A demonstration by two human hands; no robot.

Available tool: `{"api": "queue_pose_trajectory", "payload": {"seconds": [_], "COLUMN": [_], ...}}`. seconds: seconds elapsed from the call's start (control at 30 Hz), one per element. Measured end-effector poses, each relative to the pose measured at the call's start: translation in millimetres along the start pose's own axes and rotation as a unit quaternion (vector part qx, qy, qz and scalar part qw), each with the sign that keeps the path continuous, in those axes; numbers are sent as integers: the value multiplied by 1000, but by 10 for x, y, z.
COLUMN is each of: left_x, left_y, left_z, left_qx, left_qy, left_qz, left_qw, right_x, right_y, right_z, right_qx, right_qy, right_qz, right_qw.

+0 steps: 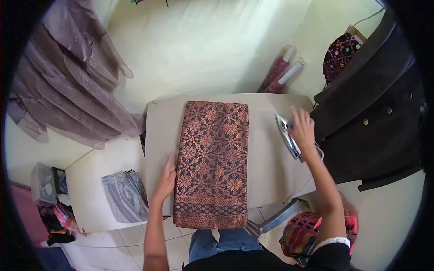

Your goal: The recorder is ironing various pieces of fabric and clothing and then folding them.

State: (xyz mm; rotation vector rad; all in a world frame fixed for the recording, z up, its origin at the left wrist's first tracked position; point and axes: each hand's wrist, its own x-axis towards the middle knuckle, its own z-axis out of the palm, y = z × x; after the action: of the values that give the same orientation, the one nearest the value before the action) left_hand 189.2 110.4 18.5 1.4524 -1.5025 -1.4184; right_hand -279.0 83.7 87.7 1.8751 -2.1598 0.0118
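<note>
A folded cloth [213,162], patterned in copper flowers on black, lies lengthwise on a beige-covered ironing board [268,162]. Its near end hangs past the board's front edge. Beside the cloth's left edge rests my left hand [166,178], index finger extended, with the other fingers partly bent. At the board's right side, a clothes iron [286,137] is tipped so that its shiny soleplate faces left. My right hand [302,130] is at the iron's handle with its fingers stretched out and slightly blurred; the hand hides most of the handle.
Mauve sheer garments [78,78] hang at left, a dark buttoned garment [369,132] at right. Wrapped rolls [283,73] lean on the back wall. A folded grey-blue cloth [125,196] lies on a white table [88,189]. A pink basket [307,220] stands lower right.
</note>
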Motion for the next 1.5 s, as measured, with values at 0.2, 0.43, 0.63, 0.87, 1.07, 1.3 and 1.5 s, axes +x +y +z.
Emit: {"api": "queue_pose_trajectory", "payload": {"seconds": [0.2,0.43,0.63,0.87,1.07,1.3,1.5], "left_x": [-222,-64,50,305,329,47,-29], "left_y": [82,131,-83,-267,-52,148,115], "left_z": [-252,-422,-359,2,163,-33,-77], "left_qx": [455,559,447,164,104,155,212], "left_qy": [-64,-294,-262,57,121,9,-82], "left_qz": [262,415,400,165,14,261,208], "left_qw": [849,655,756,971,987,953,951], "right_x": [-1111,-1340,-1532,-1328,-957,-1291,-1268], "right_y": [-760,-1061,-1194,-1598,-1863,-1998,-1876], "right_z": [138,178,194,247,176,-21,-83], "right_qx": [234,318,300,640,612,559,573], "right_qy": [-107,-228,-195,-94,-127,-27,-156], "right_qz": [-419,-471,-441,-13,277,259,133], "right_qw": [871,791,823,762,730,787,794]}}
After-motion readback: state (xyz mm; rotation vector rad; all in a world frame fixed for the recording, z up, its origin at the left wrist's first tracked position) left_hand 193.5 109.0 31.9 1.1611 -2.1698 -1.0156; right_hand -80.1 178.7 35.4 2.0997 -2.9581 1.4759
